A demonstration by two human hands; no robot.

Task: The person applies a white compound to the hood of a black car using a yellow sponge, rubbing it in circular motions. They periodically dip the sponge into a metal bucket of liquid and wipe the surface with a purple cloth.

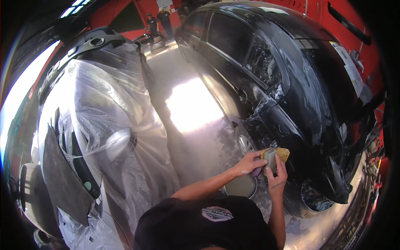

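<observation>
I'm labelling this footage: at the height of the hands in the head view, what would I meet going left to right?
Plastic sheeting, grey floor, left hand, grey block, right hand, near end of the black car.

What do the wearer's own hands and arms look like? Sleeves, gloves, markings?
Left hand and right hand: no gloves, no watch or bracelet visible. Forearms are uncovered. A pale smudge shows on the left hand; a small dark marking near the right wrist, too small to make out. Shirt is black with a light printed emblem.
</observation>
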